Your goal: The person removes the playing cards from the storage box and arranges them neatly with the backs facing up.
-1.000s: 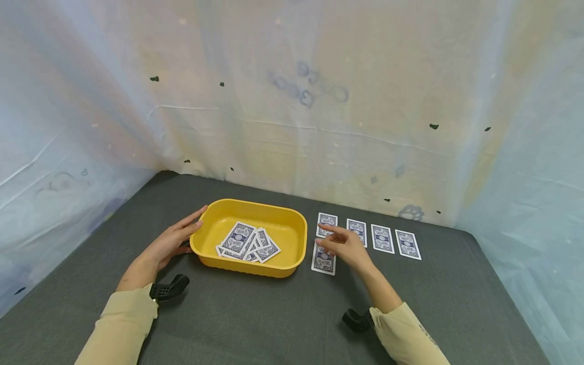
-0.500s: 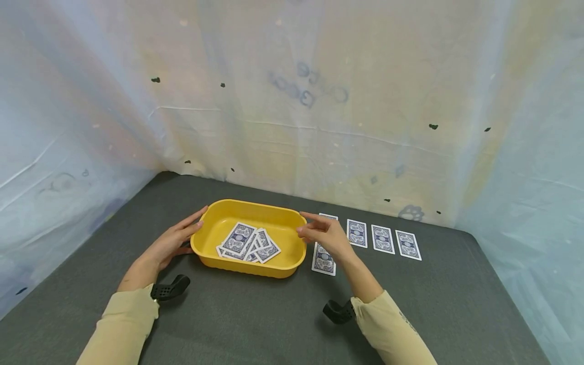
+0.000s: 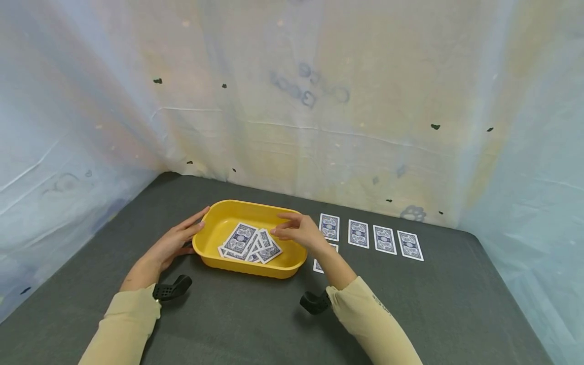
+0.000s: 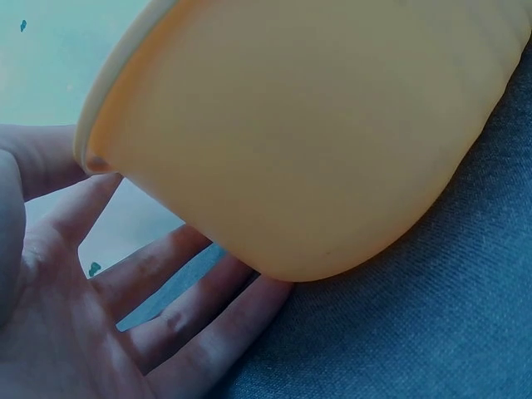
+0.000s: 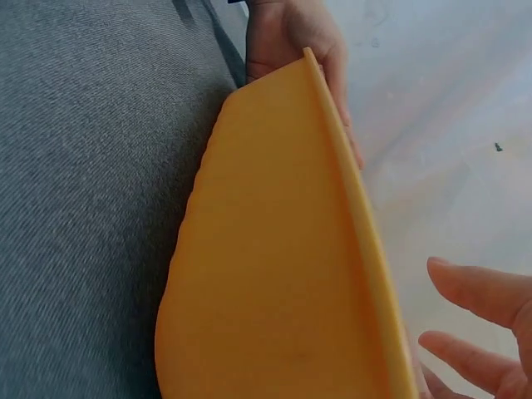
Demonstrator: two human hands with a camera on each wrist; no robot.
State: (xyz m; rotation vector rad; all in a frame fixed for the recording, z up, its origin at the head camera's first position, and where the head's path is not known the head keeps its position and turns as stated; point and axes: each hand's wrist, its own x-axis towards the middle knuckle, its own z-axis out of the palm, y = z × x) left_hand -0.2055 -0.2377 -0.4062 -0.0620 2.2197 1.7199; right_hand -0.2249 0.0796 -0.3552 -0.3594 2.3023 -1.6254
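A yellow plastic tub point(image 3: 253, 270) stands on the dark tabletop, holding a loose pile of patterned playing cards point(image 3: 240, 239), backs up. At its left end my left hand point(image 3: 171, 243) rests its spread fingers on the rim and outer wall, as the left wrist view point(image 4: 75, 291) also shows. My right hand point(image 3: 300, 232) hovers over the tub's right part, with thumb and fingers apart and no card visible between them. In the right wrist view, its fingertips point(image 5: 465, 287) lie beyond the tub's rim.
Right of the tub, several playing cards point(image 3: 358, 233) lie face down in a spaced row. Another card point(image 3: 318, 266) lies nearer, partly covered by my right wrist. A pale curtain point(image 3: 292, 126) hangs along the table's back and sides.
My right hand has moved left from above the cards on the table to over the tub. My left hand has stayed at the tub's left end. The cards look unmoved.
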